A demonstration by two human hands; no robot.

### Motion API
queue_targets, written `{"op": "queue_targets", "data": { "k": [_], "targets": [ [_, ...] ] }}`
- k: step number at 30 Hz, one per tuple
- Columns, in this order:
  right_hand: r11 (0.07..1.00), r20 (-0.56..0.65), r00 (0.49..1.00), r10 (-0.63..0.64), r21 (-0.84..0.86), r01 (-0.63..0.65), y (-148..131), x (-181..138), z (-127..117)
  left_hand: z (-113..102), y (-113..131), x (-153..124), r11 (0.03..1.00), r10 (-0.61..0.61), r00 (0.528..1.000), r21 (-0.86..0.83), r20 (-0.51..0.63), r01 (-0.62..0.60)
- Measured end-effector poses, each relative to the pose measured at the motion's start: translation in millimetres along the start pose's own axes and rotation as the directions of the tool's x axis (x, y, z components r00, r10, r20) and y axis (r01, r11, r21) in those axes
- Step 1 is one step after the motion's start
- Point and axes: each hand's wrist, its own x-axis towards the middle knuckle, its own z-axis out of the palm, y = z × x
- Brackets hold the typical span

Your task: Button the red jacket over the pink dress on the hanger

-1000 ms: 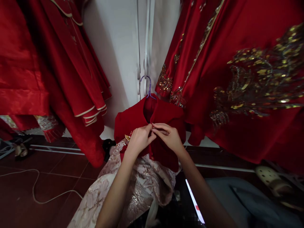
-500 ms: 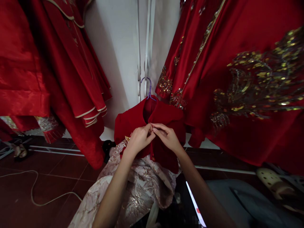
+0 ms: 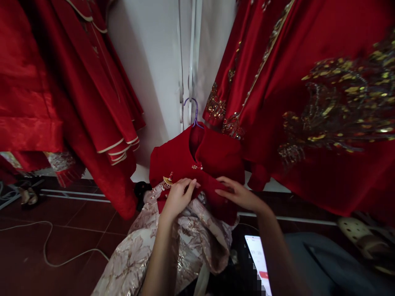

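A red jacket [image 3: 173,152] with a stand-up neckline hangs in front of me on a purple hanger [image 3: 196,111]. A small ornate fastener [image 3: 196,167] joins its front below the neck, and a gold tasselled ornament [image 3: 168,180] sits on its left side. My left hand [image 3: 179,197] is closed at the lower front, thumb and forefinger pinching the cloth near the front edge. Lying on the right front panel, my right hand [image 3: 239,195] has its thumb and fingers apart. Beneath the jacket a pale pink and silver brocade fabric [image 3: 123,255] spreads toward me.
Red garments [image 3: 101,98] hang on the left, and a red garment with gold sequins [image 3: 345,98] hangs close on the right. A white rack post [image 3: 191,49] stands against the wall. Below are a lit phone [image 3: 259,259], a pale clog [image 3: 354,234] and a cable [image 3: 46,242] across the floor.
Both hands have left the fastener near the neck and moved down the jacket front. They have separated, the right hand shifting outward. The fastener and more of the phone screen now show.
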Motion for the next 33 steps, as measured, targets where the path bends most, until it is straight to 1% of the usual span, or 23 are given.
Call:
{"op": "queue_targets", "data": {
  "k": [2,4,5,8,10,12,14,15,16,17,18,20,21,23,25,27,30,33],
  "targets": [
    [0.999,-0.109,0.993,0.032,0.023,-0.029,-7.8,-11.6,-12.6,-0.3,-4.0,-1.9,0.99,0.002,1.0,0.142,0.012,-0.004],
    [0.998,-0.208,0.978,0.005,0.068,0.009,-21.2,-22.0,-17.4,5.7,-9.6,-2.2,0.975,0.027,0.999,0.222,0.027,-0.032],
    [0.994,-0.222,0.975,-0.017,0.103,0.041,-28.9,-25.9,-16.4,11.0,-13.2,-1.8,0.97,0.045,0.998,0.238,0.043,-0.054],
    [0.973,-0.166,0.981,-0.105,0.185,0.135,-50.2,-29.6,-2.2,30.5,-25.8,0.4,0.96,0.093,0.991,0.257,0.091,-0.114],
    [0.968,-0.104,0.983,-0.151,0.187,0.169,-58.7,-25.1,11.1,39.5,-32.1,1.7,0.954,0.107,0.988,0.269,0.108,-0.133],
    [0.969,-0.024,0.985,-0.17,0.178,0.172,-60.8,-18.2,21.0,39.7,-33.4,2.5,0.963,0.117,0.985,0.229,0.13,-0.144],
    [0.968,0.033,0.985,-0.168,0.196,0.158,-57.0,-12.8,24.1,29.7,-29.1,2.6,0.986,0.116,0.987,0.104,0.114,-0.128],
    [0.964,0.043,0.986,-0.164,0.219,0.151,-53.8,-11.4,23.1,21.5,-25.8,2.4,0.994,0.103,0.993,0.029,0.062,-0.105],
    [0.958,0.041,0.987,-0.158,0.248,0.144,-50.2,-11.1,20.9,12.0,-22.6,1.8,0.996,0.078,0.997,-0.036,-0.017,-0.079],
    [0.95,0.029,0.988,-0.15,0.279,0.137,-46.8,-11.6,17.9,1.8,-20.1,1.0,0.995,0.045,0.992,-0.078,-0.118,-0.055],
    [0.942,0.01,0.99,-0.141,0.309,0.131,-43.9,-12.7,14.7,-8.4,-19.0,-0.1,0.995,0.014,0.975,-0.089,-0.223,-0.035],
    [0.927,-0.031,0.993,-0.118,0.354,0.121,-40.4,-15.8,9.3,-26.7,-22.4,-3.1,0.999,-0.012,0.923,-0.04,-0.385,-0.003],
    [0.92,-0.052,0.993,-0.111,0.373,0.122,-39.9,-17.2,7.7,-34.0,-26.9,-4.8,1.0,-0.019,0.898,-0.007,-0.439,0.018],
    [0.902,-0.089,0.99,-0.108,0.409,0.135,-40.6,-19.1,6.6,-44.2,-39.7,-8.0,0.997,-0.048,0.872,0.031,-0.487,0.072],
    [0.897,-0.111,0.988,-0.107,0.419,0.144,-41.8,-19.7,7.4,-48.9,-53.0,-10.6,0.992,-0.09,0.883,0.035,-0.462,0.119],
    [0.903,-0.128,0.984,-0.122,0.397,0.164,-41.7,-19.3,9.0,-49.6,-62.7,-12.2,0.991,-0.111,0.912,0.027,-0.396,0.132],
    [0.926,-0.112,0.981,-0.158,0.329,0.187,-38.3,-17.2,12.7,-47.0,-68.2,-13.1,0.993,-0.117,0.948,-0.018,-0.296,0.117],
    [0.948,-0.106,0.982,-0.159,0.261,0.182,-35.2,-10.7,19.3,-43.5,-69.1,-12.5,0.991,-0.128,0.963,-0.078,-0.239,0.112]
  ]
}}
